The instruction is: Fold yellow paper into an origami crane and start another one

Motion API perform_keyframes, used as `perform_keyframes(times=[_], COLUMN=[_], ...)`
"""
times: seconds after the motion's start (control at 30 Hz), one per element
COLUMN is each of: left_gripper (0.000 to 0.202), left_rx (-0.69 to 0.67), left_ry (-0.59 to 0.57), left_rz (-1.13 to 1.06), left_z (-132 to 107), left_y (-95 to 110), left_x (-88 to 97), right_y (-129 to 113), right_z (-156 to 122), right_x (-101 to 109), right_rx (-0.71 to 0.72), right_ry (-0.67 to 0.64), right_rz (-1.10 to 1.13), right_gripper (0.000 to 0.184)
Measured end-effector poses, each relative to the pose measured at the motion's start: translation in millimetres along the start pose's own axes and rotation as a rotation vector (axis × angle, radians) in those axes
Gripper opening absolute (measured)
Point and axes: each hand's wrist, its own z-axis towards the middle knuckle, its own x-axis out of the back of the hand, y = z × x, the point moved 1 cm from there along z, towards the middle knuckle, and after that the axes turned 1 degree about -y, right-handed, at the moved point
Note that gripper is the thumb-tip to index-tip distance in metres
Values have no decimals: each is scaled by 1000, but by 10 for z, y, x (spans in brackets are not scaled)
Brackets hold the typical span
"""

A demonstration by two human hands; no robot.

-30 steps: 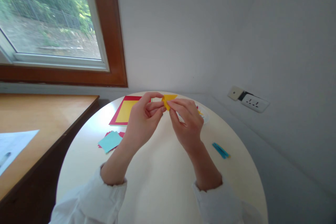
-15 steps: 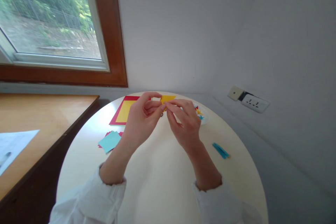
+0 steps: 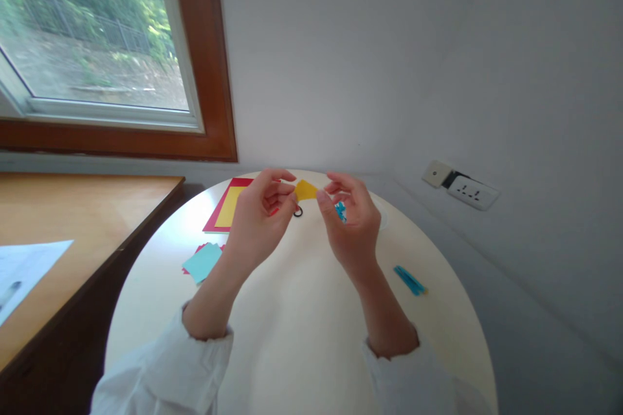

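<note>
Above the far part of the round table, a small folded piece of yellow paper [image 3: 306, 190] is held up between my two hands. My left hand [image 3: 263, 211] pinches its left end, thumb below and fingers curled behind. At the paper's right corner is the thumb of my right hand [image 3: 354, 214]; its curled fingers come close behind the thumb, while the index finger stands away. Blue paper stars [image 3: 341, 211] show through the gap in my right hand. A small dark ring, perhaps a scissors handle [image 3: 298, 212], lies beyond my left thumb.
On the white round table [image 3: 292, 337] lie red and yellow sheets [image 3: 228, 207], light-blue paper squares [image 3: 203, 262] over red ones, and blue strips [image 3: 409, 279]. A clear dish [image 3: 383, 220] sits behind my right hand. A wooden desk [image 3: 97, 207] stands left; walls rise behind and right.
My right hand has moved slightly right and turned, its index finger lifting off the paper. The yellow paper now shows a different, flatter outline. My left hand keeps nearly the same place.
</note>
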Motion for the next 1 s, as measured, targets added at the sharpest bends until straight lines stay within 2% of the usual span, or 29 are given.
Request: perform_keyframes(times=[0.1, 0.27, 0.37, 0.83, 1.0], left_gripper=[14, 16, 15, 14, 16], left_rx=[-45, -186, -228, -141, -103], left_ry=[-5, -30, -47, 5, 5], left_rz=[93, 259, 300, -18, -57], left_z=[-13, -28, -33, -17, -2], left_y=[-8, -13, 4, 53, 65], left_x=[4, 17, 24, 19, 12], right_y=[25, -40, -58, -36, -52], right_z=[12, 49, 65, 78, 71], right_x=[-6, 29, 65, 144, 133], right_rx=[-64, 43, 54, -19, -35], right_ry=[-57, -107, -125, -121, -129], right_rz=[100, 65, 72, 164, 180], right_gripper=[18, 13, 11, 12, 10])
